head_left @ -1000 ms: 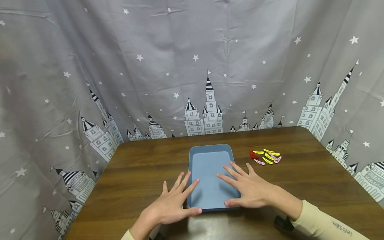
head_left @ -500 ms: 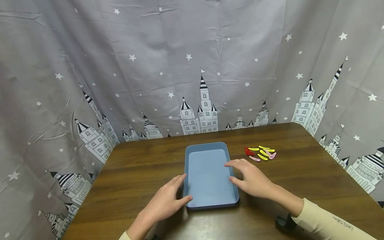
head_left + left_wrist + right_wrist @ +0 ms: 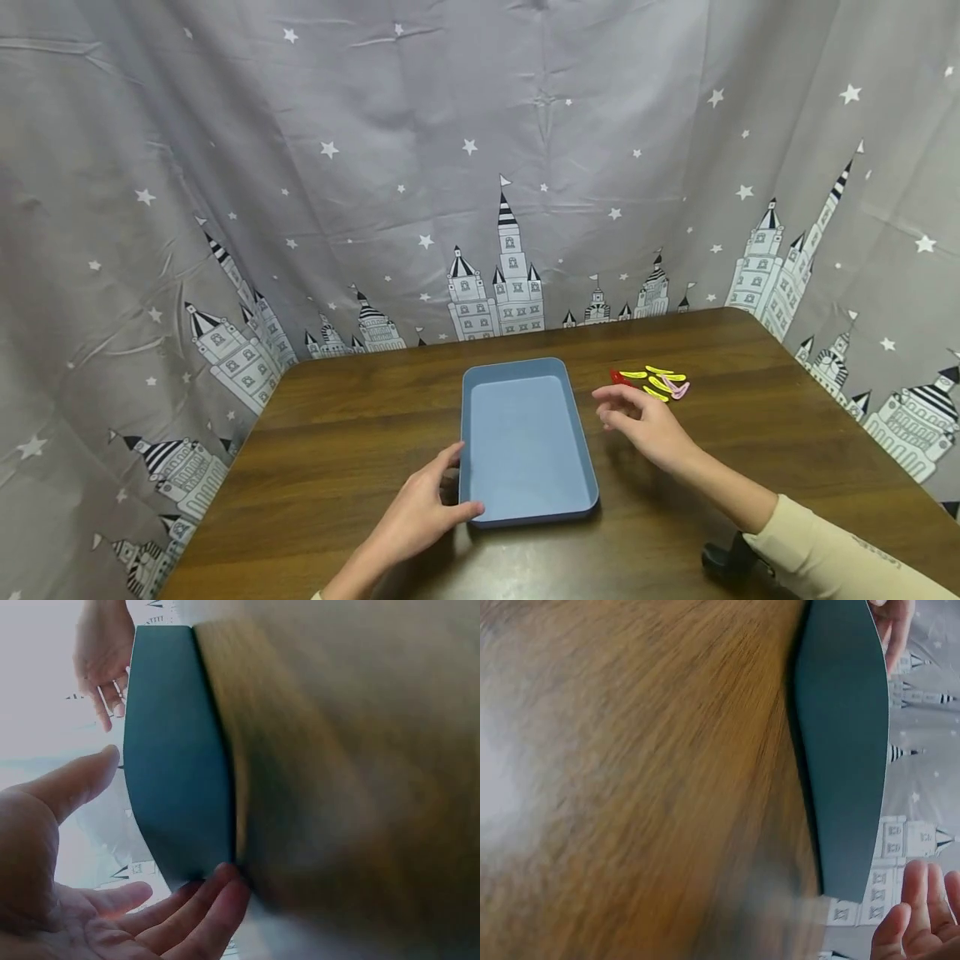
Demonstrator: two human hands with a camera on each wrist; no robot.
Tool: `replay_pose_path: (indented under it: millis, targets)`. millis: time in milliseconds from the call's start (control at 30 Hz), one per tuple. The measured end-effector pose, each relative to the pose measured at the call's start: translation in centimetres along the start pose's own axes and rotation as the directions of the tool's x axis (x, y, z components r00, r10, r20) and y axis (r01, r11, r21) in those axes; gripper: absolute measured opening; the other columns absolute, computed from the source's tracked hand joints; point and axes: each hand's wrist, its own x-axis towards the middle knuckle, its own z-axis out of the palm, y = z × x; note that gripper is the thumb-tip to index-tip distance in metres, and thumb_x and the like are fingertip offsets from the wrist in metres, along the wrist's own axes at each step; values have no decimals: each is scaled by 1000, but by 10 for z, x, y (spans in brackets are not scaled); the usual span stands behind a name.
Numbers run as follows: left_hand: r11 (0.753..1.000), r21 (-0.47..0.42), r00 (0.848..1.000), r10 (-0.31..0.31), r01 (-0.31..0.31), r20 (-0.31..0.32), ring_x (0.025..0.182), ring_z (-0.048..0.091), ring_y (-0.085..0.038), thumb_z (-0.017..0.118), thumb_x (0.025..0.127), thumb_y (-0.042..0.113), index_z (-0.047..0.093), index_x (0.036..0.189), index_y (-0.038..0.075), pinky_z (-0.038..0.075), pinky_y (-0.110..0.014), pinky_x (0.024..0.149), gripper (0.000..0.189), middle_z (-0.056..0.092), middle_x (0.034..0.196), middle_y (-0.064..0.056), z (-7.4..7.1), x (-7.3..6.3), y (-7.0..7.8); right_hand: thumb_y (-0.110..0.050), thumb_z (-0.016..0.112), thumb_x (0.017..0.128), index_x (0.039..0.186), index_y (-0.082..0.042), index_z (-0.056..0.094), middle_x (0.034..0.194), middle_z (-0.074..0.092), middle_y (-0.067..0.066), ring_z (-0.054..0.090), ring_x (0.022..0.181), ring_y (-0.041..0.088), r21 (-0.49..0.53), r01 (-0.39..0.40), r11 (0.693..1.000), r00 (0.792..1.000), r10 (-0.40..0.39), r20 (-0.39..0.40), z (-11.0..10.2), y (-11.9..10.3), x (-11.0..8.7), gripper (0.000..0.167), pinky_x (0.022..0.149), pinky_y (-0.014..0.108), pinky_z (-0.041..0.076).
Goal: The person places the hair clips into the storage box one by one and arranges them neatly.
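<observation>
A shallow blue rectangular tray lies on the wooden table. My left hand is at its near left corner. In the left wrist view, the left fingers reach the outside of the tray wall, while the thumb stands by the rim. To the right of the tray, my right hand hovers with loosely bent fingers, holding nothing. Just beyond it lies a small group of snap hair clips: several yellow clips, pink clips and a red clip partly hidden by the right hand.
The brown wooden table extends around the tray on every side. Behind it hangs a grey curtain printed with castles and stars. A dark wrist device sits under the right sleeve.
Both hands, spread over the tray a second ago, have lowered and relaxed. My right hand has moved right, off the tray toward the hair clips; the left has settled at the tray's left side.
</observation>
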Motion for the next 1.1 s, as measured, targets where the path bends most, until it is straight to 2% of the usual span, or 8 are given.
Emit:
replay_pose_path:
  millis: [133,267,533,633,767,933,1100]
  targets:
    - [998,-54,1000,-13,14,8,109,66,-22,87,76,39,38,153,12,53,-38,84,95,57,139,-13,1,0,-1,-21,65,99,129,-7,62,109,67,22,68,85,25,76,-86,993,996,86,-2,-6,6,2,34,73,32,53]
    - [993,-118,999,-1,6,37,107,65,-21,90,73,37,39,153,12,54,-35,83,97,56,139,-15,1,2,-4,-23,63,100,133,-6,59,105,67,16,68,81,19,155,-125,980,992,127,-3,-10,14,6,38,71,30,53]
    - [987,-162,999,19,-11,44,105,63,-21,93,69,33,41,151,11,54,-30,80,99,56,135,-15,0,3,-9,-24,57,104,137,3,51,98,65,5,66,73,14,348,-143,927,988,156,-10,-19,24,9,43,67,29,52]
    - [985,-173,998,16,-6,53,106,62,-23,93,70,29,43,150,10,54,-30,81,96,56,134,-15,-1,2,-10,-21,57,103,133,-1,55,94,65,1,64,71,13,388,-152,909,985,172,-18,-21,27,9,36,65,27,51]
    - [984,-178,999,13,-4,52,110,61,-25,92,71,27,48,146,10,54,-32,83,88,58,131,-14,-3,2,-11,-18,56,103,129,-5,58,92,66,-1,63,69,12,403,-156,902,982,186,-35,-24,32,10,29,63,26,50]
    - [982,-191,999,15,-6,46,114,60,-27,92,72,26,51,143,10,54,-33,85,84,60,128,-12,-3,3,-13,-15,56,102,136,3,52,87,65,-3,62,67,10,386,-180,905,973,221,-67,-29,38,12,39,61,25,50]
    - [979,-204,999,12,-4,35,115,60,-28,92,70,26,52,142,8,55,-30,83,84,61,128,-12,-2,2,-14,-13,61,98,132,2,55,73,60,-4,59,60,8,369,-216,904,954,276,-118,-33,44,14,37,55,23,49]
